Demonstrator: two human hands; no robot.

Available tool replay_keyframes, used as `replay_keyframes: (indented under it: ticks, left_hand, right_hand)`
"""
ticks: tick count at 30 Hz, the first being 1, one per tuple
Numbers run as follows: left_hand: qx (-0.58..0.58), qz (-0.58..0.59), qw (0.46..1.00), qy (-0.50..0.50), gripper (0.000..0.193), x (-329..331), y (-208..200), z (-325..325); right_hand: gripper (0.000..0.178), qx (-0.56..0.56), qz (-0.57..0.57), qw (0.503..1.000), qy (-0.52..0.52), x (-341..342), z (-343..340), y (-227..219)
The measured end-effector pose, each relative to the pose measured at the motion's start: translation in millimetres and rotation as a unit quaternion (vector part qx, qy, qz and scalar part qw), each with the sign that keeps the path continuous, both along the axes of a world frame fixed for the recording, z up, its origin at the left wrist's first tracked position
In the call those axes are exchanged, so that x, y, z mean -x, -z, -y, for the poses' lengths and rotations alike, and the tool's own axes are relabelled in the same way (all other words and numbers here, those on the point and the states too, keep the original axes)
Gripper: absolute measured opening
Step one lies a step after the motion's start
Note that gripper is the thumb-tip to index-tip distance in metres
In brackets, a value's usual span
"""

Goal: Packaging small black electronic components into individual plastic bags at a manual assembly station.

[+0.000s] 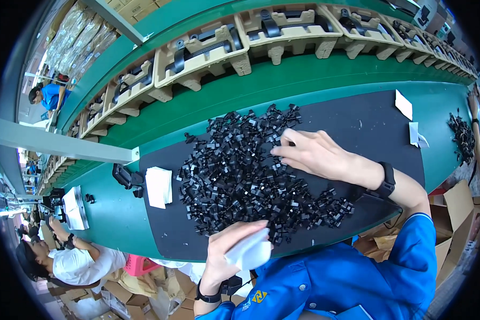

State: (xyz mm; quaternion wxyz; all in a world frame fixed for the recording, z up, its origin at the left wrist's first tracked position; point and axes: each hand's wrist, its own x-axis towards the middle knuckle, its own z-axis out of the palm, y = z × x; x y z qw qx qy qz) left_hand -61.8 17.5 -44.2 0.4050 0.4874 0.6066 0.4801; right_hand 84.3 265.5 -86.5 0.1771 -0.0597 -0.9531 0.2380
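A large heap of small black plastic parts [234,176] lies on a dark mat [352,122] before me. My left hand [232,245] is at the heap's near edge, closed around a white folded sheet [250,253]; I cannot tell whether it is paper or cloth. Over the far right side of the heap is my right hand [317,154], its thumb and fingertips curled together among the parts. Whatever those fingertips grip is too small to make out. Both wrists wear black bands.
Beyond the mat, moulded trays [202,53] with black devices line a green conveyor. White sheets [159,186] and a black device [127,176] lie left; paper pieces [404,105] and another black heap [460,137] lie right. A metal post [64,140] crosses the left. A co-worker [85,261] sits there.
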Motion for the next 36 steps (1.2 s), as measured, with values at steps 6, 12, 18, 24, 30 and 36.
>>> replay_keyframes:
  ticks: [6,12,18,24,30,36]
  left_hand:
    - [-0.139,-0.031,0.99,0.007,0.048,-1.9,6.9,9.3]
    - [-0.139,-0.052,0.989,-0.008,0.063,-6.9,0.4,8.3]
    - [-0.112,-0.036,0.993,-0.005,0.072,-20.4,-5.0,13.5]
    - [-0.077,0.035,0.995,-0.06,0.059,-41.6,-22.5,19.7]
    - [-0.077,-0.01,0.995,-0.059,0.066,-38.6,-23.0,19.8]
    - [0.039,0.052,0.993,-0.097,0.071,-27.8,-27.5,12.2]
  right_hand:
    - [0.02,-0.062,0.142,0.988,0.002,21.0,8.9,4.7]
    - [0.018,-0.228,0.163,0.959,0.03,15.2,30.0,14.0]
    - [0.018,-0.058,0.18,0.982,0.01,13.2,20.2,-4.3]
    - [0.016,-0.059,0.152,0.987,-0.004,6.7,18.1,-1.1]
    - [0.011,-0.078,0.034,0.996,0.029,-5.5,24.7,-11.5]
    - [0.013,0.148,-0.177,0.963,-0.138,-31.9,72.8,-117.5]
